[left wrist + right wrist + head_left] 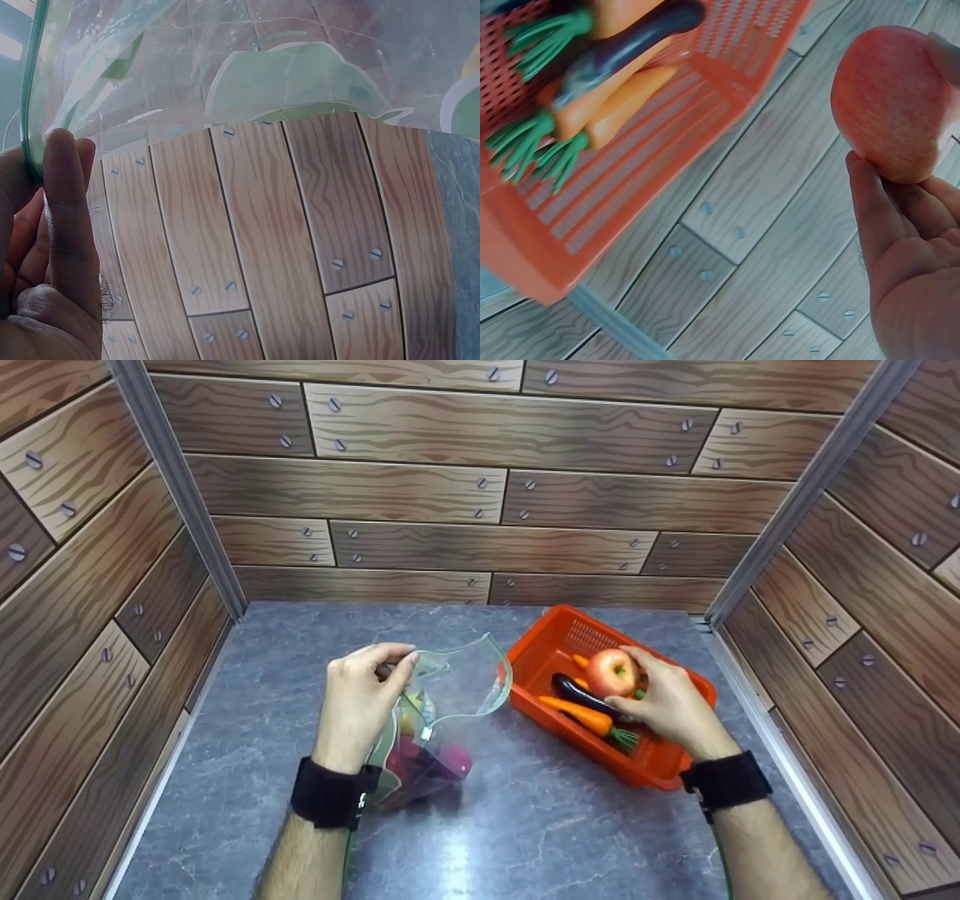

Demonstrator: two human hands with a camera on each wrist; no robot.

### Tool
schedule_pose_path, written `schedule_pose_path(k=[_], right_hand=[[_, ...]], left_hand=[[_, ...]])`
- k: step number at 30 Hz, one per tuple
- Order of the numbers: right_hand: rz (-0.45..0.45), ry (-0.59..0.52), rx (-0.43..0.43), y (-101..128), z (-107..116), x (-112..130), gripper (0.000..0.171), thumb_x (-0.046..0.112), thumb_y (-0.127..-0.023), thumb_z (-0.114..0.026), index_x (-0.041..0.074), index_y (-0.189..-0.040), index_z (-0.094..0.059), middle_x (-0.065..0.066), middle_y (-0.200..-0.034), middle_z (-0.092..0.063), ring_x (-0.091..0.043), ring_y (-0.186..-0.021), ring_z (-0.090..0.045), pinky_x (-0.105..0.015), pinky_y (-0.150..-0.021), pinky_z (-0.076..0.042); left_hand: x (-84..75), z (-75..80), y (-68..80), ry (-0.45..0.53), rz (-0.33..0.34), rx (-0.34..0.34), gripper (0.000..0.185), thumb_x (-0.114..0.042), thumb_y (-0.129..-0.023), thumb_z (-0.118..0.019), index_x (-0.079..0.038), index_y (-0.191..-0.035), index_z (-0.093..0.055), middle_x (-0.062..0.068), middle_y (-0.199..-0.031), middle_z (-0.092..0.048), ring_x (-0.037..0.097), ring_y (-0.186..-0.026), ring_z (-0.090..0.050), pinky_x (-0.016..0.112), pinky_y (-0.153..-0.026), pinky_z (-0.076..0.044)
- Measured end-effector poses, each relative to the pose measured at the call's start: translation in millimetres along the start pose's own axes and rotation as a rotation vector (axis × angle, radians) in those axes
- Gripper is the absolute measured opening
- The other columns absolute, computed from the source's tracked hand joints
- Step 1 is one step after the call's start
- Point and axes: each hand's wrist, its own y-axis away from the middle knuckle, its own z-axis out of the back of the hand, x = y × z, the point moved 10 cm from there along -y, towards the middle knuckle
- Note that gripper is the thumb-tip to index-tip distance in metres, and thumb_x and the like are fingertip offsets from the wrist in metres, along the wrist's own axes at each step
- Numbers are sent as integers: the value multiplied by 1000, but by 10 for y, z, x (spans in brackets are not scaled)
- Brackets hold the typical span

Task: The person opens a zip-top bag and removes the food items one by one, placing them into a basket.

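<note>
Left hand (358,705) pinching bag (442,712) rim, mouth held open toward 3 o'clock. Right hand (671,705) wrapped round apple (612,672), lifted just above basket (679,769). Mid-transfer, probably. Next: carry apple toward 9 o'clock into bag mouth, keeping rim wide.

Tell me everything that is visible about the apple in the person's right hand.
The apple is round, red to pink with a paler yellowish patch, its skin smooth and a little glossy. A dark stem hollow faces the head camera. The right hand grips it with curled fingers, holding it above the orange basket, over the eggplant and carrots. It looks whole, with no visible damage.
</note>
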Motion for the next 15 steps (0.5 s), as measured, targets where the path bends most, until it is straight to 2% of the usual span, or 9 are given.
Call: schedule_pose_path(k=[5, 15], right_hand=[[-25, 41, 42, 50, -31, -167, 88, 24, -95, -101, -1, -167, -58, -29, -151, -77, -47, -133, -77, -68, -114, -62], [-16, 75, 130, 171, -128, -361, 79, 18, -91, -102, -5, -157, -65, -30, -139, -80, -41, -118, -81, -59, -100, -68]], left_hand=[[13, 12, 10, -4, 18, 9, 12, -13, -108, -88, -6, -117, -91, 5, -97, -90, 13, -74, -78, 19, -69, -62], [17, 15, 27, -8, 16, 5, 10, -13, -107, -88, -7, -115, -92, 3, -94, -89, 12, -73, -76, 19, -68, -60]])
